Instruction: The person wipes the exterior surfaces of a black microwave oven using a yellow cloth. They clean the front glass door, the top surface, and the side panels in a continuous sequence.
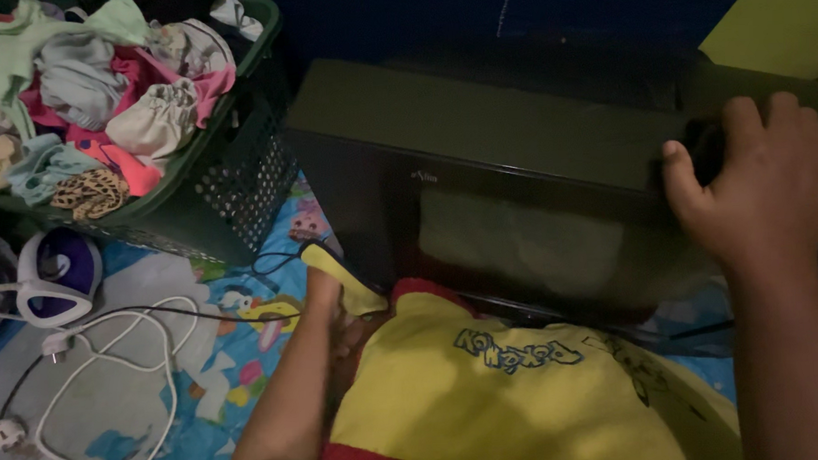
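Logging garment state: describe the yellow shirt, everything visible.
The yellow shirt looks like soft knit fabric, with red trim at collar and hem and blue printed lettering across it. It lies spread flat, print facing up, against the base of the black box. The left hand grips its sleeve; the right hand rests on the box, clear of it.

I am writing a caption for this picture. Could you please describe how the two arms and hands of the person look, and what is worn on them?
Both forearms are bare, with no sleeve in view. The right hand shows no ring, watch or glove. The left hand is mostly hidden by a yellow garment, so only the bare forearm and wrist show. Dim light hides finer details.
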